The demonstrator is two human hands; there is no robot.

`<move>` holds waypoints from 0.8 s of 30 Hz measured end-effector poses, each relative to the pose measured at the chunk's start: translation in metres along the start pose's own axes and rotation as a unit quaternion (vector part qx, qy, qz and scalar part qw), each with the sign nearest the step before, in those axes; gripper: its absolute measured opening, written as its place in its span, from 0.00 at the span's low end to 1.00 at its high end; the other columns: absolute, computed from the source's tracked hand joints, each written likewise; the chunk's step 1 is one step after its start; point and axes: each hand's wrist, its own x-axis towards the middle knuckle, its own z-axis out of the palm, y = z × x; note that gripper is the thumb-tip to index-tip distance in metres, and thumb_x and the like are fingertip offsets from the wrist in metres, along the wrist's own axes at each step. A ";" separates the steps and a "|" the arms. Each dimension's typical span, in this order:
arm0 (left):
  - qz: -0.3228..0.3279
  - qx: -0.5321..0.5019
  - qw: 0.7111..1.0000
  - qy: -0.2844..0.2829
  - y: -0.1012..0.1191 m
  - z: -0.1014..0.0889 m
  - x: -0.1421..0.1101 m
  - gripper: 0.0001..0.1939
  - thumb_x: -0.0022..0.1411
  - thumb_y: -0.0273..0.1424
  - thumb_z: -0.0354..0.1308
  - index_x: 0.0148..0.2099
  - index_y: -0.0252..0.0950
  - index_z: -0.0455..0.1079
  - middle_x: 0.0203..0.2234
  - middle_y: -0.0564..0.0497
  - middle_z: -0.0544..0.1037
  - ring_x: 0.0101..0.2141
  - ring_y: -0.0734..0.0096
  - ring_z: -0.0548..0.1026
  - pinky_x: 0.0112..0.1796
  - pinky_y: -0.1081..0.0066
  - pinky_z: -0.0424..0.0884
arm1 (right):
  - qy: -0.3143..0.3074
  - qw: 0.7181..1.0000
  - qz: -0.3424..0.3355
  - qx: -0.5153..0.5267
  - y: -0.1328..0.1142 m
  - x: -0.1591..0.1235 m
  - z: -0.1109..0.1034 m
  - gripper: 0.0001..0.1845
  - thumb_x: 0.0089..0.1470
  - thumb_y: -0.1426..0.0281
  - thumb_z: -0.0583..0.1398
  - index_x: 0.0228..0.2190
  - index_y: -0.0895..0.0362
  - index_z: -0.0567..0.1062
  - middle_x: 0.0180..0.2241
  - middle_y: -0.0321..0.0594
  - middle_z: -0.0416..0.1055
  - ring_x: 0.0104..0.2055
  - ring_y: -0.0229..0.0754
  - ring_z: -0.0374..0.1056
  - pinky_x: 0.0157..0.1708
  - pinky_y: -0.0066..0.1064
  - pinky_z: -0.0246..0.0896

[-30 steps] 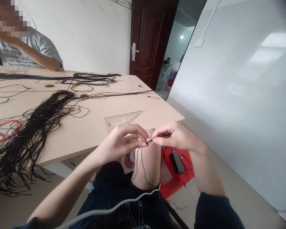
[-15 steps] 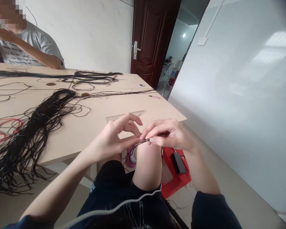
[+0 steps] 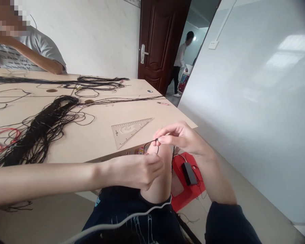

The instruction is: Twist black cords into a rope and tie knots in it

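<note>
Between finger and thumb, my right hand (image 3: 179, 139) pinches a thin black cord (image 3: 149, 142) above my knee. A braided-looking dark length hangs below that hand beside the knee. My left hand (image 3: 144, 169) is lower and nearer to me, its fingers curled closed with the back of the hand towards the camera. A strand of the cord loops down to its fingertips, which grip it. The fingertips themselves are partly hidden. A clear triangular ruler (image 3: 127, 130) lies on the table just beyond both hands.
A thick bundle of black cords (image 3: 45, 118) and a red cord (image 3: 2, 144) lie on the table (image 3: 101, 135) at left. A pink-handled tool (image 3: 163, 103) is near the right edge. A black adapter (image 3: 189, 173) rests on something red. One person sits opposite; another walks past the doorway.
My left hand has moved down from beside my right hand and turned over, drawing a strand into a loop. The ruler is now uncovered. A person has appeared in the doorway.
</note>
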 end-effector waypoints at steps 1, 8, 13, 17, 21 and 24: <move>0.030 0.031 0.999 -0.026 -0.004 0.002 -0.001 0.16 0.52 0.16 0.45 0.25 0.41 0.67 0.28 0.49 0.75 0.32 0.65 0.70 0.34 0.68 0.64 | 0.002 1.000 0.004 0.006 0.000 -0.001 0.000 0.06 0.49 0.72 0.59 0.25 0.60 0.76 0.27 0.36 0.73 0.32 0.35 0.69 0.36 0.28 0.64; 0.136 0.151 0.973 -0.113 0.020 0.026 -0.001 0.15 0.45 0.22 0.54 0.12 0.39 0.58 0.17 0.50 0.69 0.22 0.67 0.65 0.28 0.66 0.63 | 0.054 0.997 0.038 0.037 0.007 0.001 0.001 0.05 0.47 0.72 0.60 0.26 0.59 0.77 0.26 0.35 0.75 0.32 0.34 0.71 0.38 0.27 0.64; 0.159 0.148 0.967 -0.136 0.036 0.055 0.009 0.14 0.42 0.31 0.62 0.12 0.39 0.62 0.14 0.51 0.69 0.20 0.67 0.64 0.22 0.66 0.57 | 0.053 0.997 0.048 0.038 0.020 0.007 0.002 0.06 0.47 0.69 0.61 0.26 0.59 0.77 0.26 0.35 0.75 0.32 0.34 0.71 0.39 0.28 0.63; 0.173 0.108 0.974 -0.102 0.034 0.048 0.028 0.04 0.48 0.25 0.57 0.22 0.35 0.69 0.15 0.52 0.68 0.18 0.72 0.63 0.19 0.69 0.54 | 0.027 0.998 0.058 -0.014 0.028 0.007 0.004 0.09 0.49 0.67 0.60 0.25 0.60 0.76 0.28 0.38 0.74 0.32 0.36 0.69 0.38 0.30 0.61; 0.000 -0.112 0.994 -0.009 0.024 0.012 0.041 0.07 0.56 0.22 0.53 0.29 0.36 0.71 0.25 0.49 0.73 0.30 0.70 0.70 0.29 0.70 0.66 | 0.009 0.998 0.044 -0.053 0.031 0.005 0.005 0.07 0.50 0.68 0.59 0.26 0.60 0.76 0.35 0.39 0.67 0.30 0.32 0.65 0.32 0.27 0.61; -0.275 -0.336 0.885 0.169 0.020 -0.011 0.035 0.05 0.55 0.28 0.58 0.27 0.39 0.72 0.33 0.48 0.73 0.37 0.67 0.71 0.35 0.69 0.69 | 0.004 0.998 0.043 -0.055 0.031 0.005 0.005 0.07 0.49 0.68 0.60 0.24 0.59 0.75 0.31 0.36 0.64 0.28 0.31 0.62 0.25 0.23 0.58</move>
